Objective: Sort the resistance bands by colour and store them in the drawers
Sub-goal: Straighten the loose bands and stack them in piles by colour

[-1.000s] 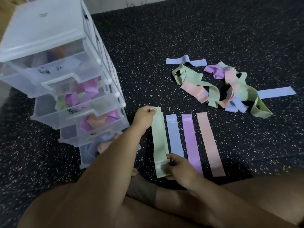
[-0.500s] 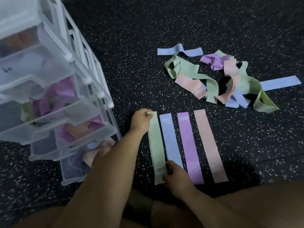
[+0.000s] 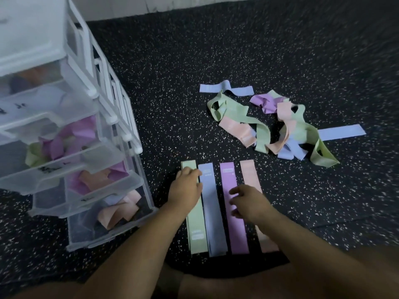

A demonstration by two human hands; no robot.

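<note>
Four bands are laid flat in a neat row in the lower middle of the frame, and both my hands are over them. My left hand (image 3: 186, 187) rests palm down on the upper end of the green band (image 3: 197, 227), fingers loosely laid across it with the tips reaching the edge of the blue band (image 3: 213, 229) right beside it. I'm not really pinching anything, just pressing on it. My right hand (image 3: 248, 205) is over the purple band (image 3: 237, 234), fingers relaxed and a bit spread, holding nothing. It's blurry, so I can't tell whether it touches the band. The pink band (image 3: 250, 175) is the last in the row, on the right, and my right wrist covers its middle. All four lie side by side with thin gaps between them. Further out, toward the upper right, sits the tangled pile (image 3: 278, 124) of green, pink, purple and blue bands all looped through each other, with one blue strip (image 3: 343, 133) poking out to the right and another blue one (image 3: 226, 88) lying at its top edge. On the left side of the frame stands the white drawer unit (image 3: 121, 108) with its clear drawers pulled out; the bottom drawer (image 3: 90, 236) has pink and bluish bands in it, and the ones above show purple, green and orange-pink mixed up. Everything is on the black speckled mat (image 3: 216, 50).
</note>
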